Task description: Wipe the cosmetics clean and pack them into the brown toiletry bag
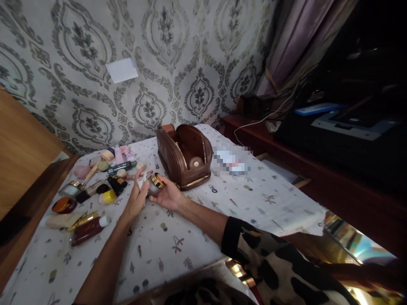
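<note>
Gold-lidded jar: gripped in my right hand, beside the open brown bag | left hand: pressing white tissue against it | risk I judge: smooth sides could slip onto the tablecloth if the tissue drags while my right grip loosens

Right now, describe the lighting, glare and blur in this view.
Head view: dim overall, with shadow inside the brown toiletry bag; wide-angle stretch toward the edges; bright glare at lower right; hands slightly soft; a pixelated patch hides something right of the bag.
</note>
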{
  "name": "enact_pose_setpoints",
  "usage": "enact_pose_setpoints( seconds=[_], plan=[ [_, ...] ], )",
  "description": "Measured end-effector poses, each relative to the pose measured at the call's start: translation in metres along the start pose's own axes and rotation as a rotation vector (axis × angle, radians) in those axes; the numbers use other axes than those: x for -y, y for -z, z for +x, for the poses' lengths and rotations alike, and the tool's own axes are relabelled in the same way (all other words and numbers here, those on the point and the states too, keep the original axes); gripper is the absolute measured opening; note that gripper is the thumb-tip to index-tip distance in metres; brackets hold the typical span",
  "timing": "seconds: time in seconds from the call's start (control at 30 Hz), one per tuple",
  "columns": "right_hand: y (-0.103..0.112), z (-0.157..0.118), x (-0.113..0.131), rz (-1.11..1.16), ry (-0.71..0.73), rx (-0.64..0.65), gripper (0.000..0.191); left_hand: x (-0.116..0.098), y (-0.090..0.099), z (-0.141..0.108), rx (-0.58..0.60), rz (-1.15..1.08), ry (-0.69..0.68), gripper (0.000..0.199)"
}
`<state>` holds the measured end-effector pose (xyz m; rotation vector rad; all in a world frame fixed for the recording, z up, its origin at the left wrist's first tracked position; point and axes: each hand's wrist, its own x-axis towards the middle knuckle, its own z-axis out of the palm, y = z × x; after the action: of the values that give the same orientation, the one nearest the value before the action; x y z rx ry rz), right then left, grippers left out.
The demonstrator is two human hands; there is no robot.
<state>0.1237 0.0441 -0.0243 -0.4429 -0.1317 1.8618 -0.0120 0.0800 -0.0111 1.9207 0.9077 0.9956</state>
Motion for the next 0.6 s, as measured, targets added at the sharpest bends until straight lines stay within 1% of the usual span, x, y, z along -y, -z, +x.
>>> enact_pose_setpoints(
  seconds=[0.1, 0.2, 0.27, 0.37, 0.43, 0.5, 0.6],
  plan=[
    [0.001, 0.000, 0.001, 0.026, -0.002, 0.009, 0.021, 0.005, 0.002, 0.002, -0.038, 0.009, 0.033, 0.053],
    [0.002, 0.001, 0.001, 0.041, -0.002, 0.011, 0.020, 0.009, 0.002, 0.004, 0.008, 0.130, 0.049, 0.053],
    [0.002, 0.001, 0.002, 0.058, -0.003, 0.012, 0.019, 0.011, 0.002, 0.005, 0.037, 0.228, 0.009, 0.054],
    [0.002, 0.001, 0.003, 0.093, 0.005, 0.012, 0.019, 0.012, 0.003, 0.006, 0.046, 0.417, -0.102, 0.054],
    [0.002, 0.001, 0.004, 0.106, 0.016, 0.011, 0.019, 0.012, 0.006, 0.005, 0.057, 0.530, -0.130, 0.055],
    [0.002, 0.002, 0.005, 0.118, 0.027, 0.012, 0.018, 0.013, 0.009, 0.004, 0.073, 0.584, -0.117, 0.056],
    [0.002, 0.003, 0.005, 0.132, 0.032, 0.025, 0.020, 0.013, 0.011, 0.002, 0.100, 0.576, -0.060, 0.056]
  ],
)
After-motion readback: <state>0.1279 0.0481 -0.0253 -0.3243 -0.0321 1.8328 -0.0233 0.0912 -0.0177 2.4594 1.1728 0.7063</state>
